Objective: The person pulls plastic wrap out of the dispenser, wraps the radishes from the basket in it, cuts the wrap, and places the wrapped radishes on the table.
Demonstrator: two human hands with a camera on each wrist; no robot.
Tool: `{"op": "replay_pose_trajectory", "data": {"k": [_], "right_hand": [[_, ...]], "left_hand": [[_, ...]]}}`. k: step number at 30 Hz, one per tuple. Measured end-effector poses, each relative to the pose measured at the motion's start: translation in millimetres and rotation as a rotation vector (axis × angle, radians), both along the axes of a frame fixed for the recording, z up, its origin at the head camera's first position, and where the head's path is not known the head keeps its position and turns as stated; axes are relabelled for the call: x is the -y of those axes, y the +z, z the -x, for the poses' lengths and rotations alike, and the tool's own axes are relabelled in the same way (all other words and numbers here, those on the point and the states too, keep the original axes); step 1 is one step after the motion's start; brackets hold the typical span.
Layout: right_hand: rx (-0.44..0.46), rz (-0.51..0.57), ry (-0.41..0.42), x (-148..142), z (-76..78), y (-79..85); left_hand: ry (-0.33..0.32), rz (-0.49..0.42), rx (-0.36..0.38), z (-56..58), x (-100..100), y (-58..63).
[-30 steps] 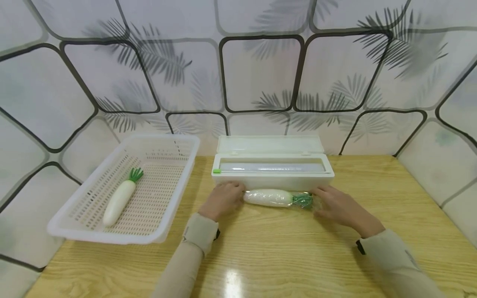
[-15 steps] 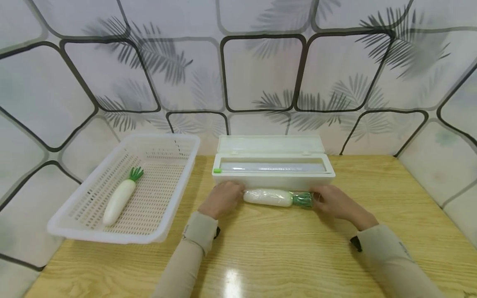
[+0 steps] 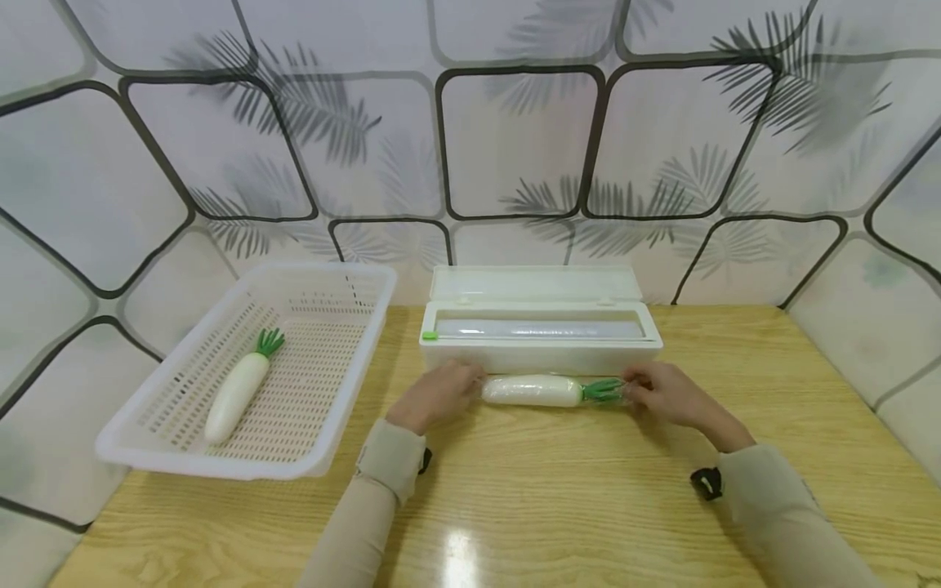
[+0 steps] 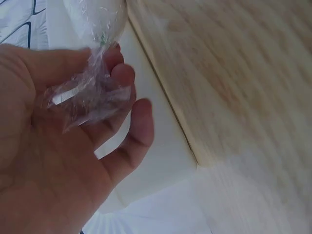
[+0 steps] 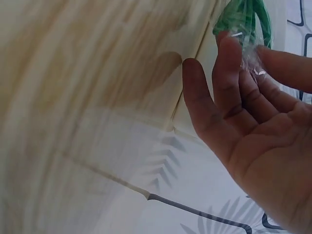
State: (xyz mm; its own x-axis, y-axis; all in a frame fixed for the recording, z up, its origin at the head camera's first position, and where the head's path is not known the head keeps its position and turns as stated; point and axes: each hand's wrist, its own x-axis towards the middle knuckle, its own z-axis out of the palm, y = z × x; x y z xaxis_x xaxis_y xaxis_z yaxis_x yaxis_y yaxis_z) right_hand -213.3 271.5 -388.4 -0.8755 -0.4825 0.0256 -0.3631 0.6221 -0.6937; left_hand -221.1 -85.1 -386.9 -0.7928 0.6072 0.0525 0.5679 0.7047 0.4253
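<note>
Pinching the two gathered ends of a clear plastic film [image 4: 95, 95], the person's left hand [image 3: 437, 394] and right hand [image 3: 678, 400] sit at either end of a wrapped white radish [image 3: 532, 391]. The radish lies crosswise on the wooden tabletop [image 3: 544, 498], just in front of a long white dispenser box [image 3: 540, 359], its rounded tip toward the left hand and its green leaves [image 3: 603, 390] toward the right. In the left wrist view, the film narrows to a twisted neck beside the white tip, caught between thumb and fingers, and its crumpled tail fans out across the curved fingers. In the right wrist view, the thumb and fingers nip the film just beyond the leaves, with one finger held apart from the others. The dispenser box has its translucent lid [image 3: 535, 283] raised at the back, a roll [image 3: 540, 329] of film inside, and a small green slider [image 3: 430, 336] at the left end of its front edge. To the left, a white perforated basket [image 3: 312, 457] holds a second radish [image 3: 237, 398] lying slantwise, leaves pointing away from the person. Behind everything hangs a pale wall covering [image 3: 515, 139] printed with dark rounded outlines and grey fern-like leaves.
</note>
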Motion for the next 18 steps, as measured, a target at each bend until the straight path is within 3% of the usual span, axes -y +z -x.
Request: {"op": "replay_pose_trajectory", "data": {"k": [4, 7, 14, 18], "right_hand": [[0.025, 0.034, -0.061, 0.6, -0.3, 0.6], [0.046, 0.059, -0.077, 0.6, 0.1, 1.4], [0.076, 0.084, 0.013, -4.2, 3.1, 2.3], [0.045, 0.050, 0.034, -5.3, 3.6, 2.6]], "left_hand": [[-0.033, -0.025, 0.101, -1.2, 1.4, -0.4], [-0.051, -0.029, 0.123, -2.0, 2.0, 0.0], [-0.024, -0.026, 0.129, -2.4, 2.1, 0.8], [-0.002, -0.047, 0.153, -1.4, 2.5, 0.1]]}}
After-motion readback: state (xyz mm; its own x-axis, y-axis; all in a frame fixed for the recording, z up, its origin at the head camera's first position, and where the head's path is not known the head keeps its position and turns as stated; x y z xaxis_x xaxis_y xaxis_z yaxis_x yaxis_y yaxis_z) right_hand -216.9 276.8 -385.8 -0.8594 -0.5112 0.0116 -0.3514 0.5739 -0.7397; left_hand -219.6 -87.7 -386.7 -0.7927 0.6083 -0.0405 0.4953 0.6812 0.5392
